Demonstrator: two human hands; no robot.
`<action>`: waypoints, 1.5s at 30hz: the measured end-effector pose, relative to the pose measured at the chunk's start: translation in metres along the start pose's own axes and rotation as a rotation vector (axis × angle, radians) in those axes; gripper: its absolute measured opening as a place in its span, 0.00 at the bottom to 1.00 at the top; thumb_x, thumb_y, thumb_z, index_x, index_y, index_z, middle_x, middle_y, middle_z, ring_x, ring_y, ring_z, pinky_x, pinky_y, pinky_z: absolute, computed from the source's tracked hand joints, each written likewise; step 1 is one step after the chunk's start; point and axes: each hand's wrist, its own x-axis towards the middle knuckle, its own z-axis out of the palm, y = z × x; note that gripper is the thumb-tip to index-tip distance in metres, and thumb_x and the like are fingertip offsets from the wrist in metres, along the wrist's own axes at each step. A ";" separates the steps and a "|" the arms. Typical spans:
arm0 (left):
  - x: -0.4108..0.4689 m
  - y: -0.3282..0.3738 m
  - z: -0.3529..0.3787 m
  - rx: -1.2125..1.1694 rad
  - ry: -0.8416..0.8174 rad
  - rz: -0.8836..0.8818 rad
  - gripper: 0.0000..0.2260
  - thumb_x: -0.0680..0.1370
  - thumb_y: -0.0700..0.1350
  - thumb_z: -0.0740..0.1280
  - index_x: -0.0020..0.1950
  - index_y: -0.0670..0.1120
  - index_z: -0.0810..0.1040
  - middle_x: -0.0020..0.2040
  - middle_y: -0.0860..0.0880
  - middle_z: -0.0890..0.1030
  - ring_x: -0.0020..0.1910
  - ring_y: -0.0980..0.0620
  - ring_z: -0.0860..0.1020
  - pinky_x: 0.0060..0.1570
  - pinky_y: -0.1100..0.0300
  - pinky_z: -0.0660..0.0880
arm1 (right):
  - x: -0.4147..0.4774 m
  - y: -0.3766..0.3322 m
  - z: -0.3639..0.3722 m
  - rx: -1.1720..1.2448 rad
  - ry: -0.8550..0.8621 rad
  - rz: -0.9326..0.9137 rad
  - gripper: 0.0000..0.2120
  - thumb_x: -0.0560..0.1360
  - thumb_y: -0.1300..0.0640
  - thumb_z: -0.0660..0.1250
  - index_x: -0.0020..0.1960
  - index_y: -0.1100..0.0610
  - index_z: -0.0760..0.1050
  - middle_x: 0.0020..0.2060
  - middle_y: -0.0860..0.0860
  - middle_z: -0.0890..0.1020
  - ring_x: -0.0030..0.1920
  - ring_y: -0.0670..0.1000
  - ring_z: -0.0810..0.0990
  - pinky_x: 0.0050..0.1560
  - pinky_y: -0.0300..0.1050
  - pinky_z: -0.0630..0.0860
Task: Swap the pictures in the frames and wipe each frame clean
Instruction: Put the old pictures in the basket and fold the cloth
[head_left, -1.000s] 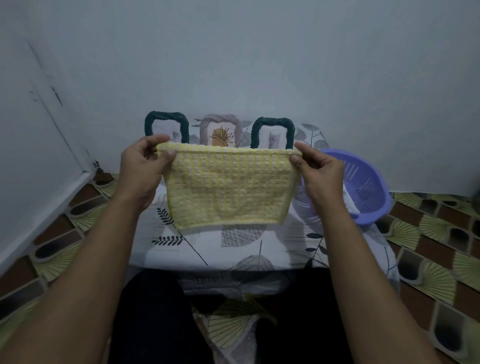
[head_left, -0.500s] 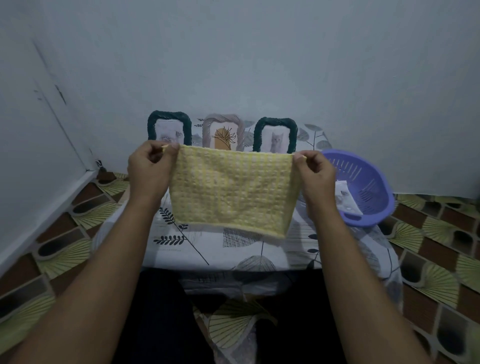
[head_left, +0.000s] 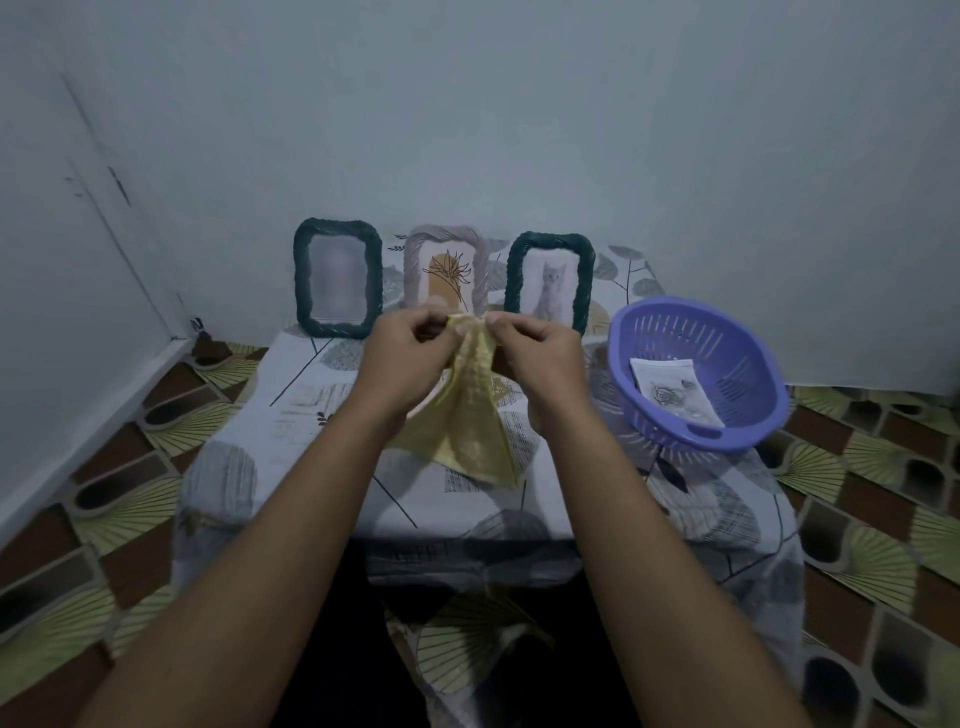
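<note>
The pale rope-rim frame (head_left: 447, 265) stands upright at the back of the low table (head_left: 311, 415), close to the grey wall, and shows an orange shape with a dark plant drawing. Directly in front of it, the left hand (head_left: 402, 358) and the right hand (head_left: 535, 358) are raised close together. Each pinches an upper corner of the yellow waffle cloth (head_left: 472, 426) between thumb and curled fingers. The pinched corners almost meet just below the frame's lower edge. From there the cloth hangs folded and spreads into a wide skirt nearer the person. Whether its hem touches the tablecloth cannot be told.

Just left of the pale frame stands the left green frame (head_left: 337, 278), whose picture is a blur. Just right of it stands the right green frame (head_left: 550, 280), which holds the cat picture (head_left: 550, 286). Farther right, at the table's edge, sits the purple slotted basket (head_left: 748, 364) with a loose print (head_left: 675, 389) lying flat inside. Fan-patterned flooring (head_left: 857, 467) surrounds the table.
</note>
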 end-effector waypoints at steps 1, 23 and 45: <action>-0.001 0.000 0.003 0.001 -0.004 -0.007 0.05 0.77 0.40 0.71 0.51 0.48 0.85 0.45 0.47 0.86 0.48 0.47 0.84 0.55 0.46 0.81 | -0.001 0.000 0.002 0.012 -0.013 0.017 0.05 0.76 0.63 0.71 0.48 0.61 0.85 0.39 0.57 0.86 0.39 0.54 0.85 0.42 0.45 0.81; -0.011 0.004 0.003 0.024 0.046 0.103 0.08 0.74 0.45 0.75 0.53 0.46 0.85 0.46 0.50 0.86 0.47 0.55 0.85 0.52 0.54 0.82 | -0.011 -0.018 0.003 0.203 -0.034 0.095 0.19 0.84 0.54 0.53 0.67 0.65 0.70 0.35 0.57 0.85 0.38 0.50 0.86 0.42 0.44 0.83; 0.005 0.002 -0.041 -0.237 0.049 -0.004 0.10 0.81 0.38 0.62 0.46 0.50 0.79 0.43 0.51 0.78 0.43 0.54 0.74 0.47 0.57 0.72 | 0.009 0.014 -0.025 -0.938 -0.163 -0.391 0.18 0.72 0.35 0.63 0.53 0.46 0.78 0.54 0.44 0.80 0.60 0.51 0.74 0.63 0.62 0.67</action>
